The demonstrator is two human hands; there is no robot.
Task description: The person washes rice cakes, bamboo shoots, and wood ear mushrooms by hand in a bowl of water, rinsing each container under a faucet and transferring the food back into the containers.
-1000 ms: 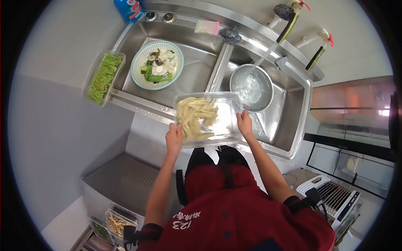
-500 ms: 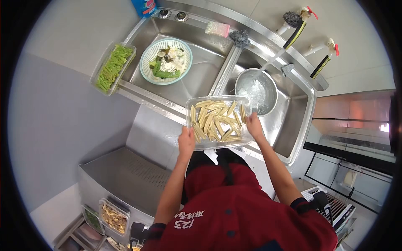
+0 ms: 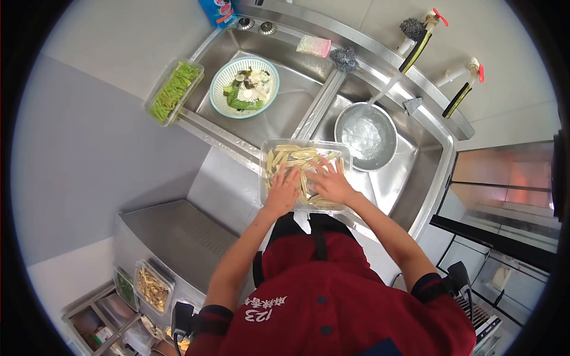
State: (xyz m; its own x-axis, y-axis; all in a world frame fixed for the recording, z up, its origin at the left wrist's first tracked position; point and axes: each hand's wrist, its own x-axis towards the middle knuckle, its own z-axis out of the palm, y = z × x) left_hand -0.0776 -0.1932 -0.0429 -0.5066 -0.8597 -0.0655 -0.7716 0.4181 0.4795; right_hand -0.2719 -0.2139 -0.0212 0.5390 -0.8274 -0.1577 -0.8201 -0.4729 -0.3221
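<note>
**Both hands flat in the tray of pale strips**

My left hand (image 3: 284, 191) and right hand (image 3: 330, 183) lie open, palms down, side by side on the pale vegetable strips (image 3: 297, 161) inside the clear tray (image 3: 268, 196); neither grips anything. Half a second ago both hands clasped the tray's short ends; now they are inside it, and the tray rests on the sink's front rim (image 3: 225, 145). Just beyond, a steel bowl (image 3: 366, 136) takes water from the tap (image 3: 415, 41) in the right basin. The left basin holds a green colander (image 3: 244, 86) of vegetables; a tub of green stalks (image 3: 174, 91) sits at its left edge.
</note>
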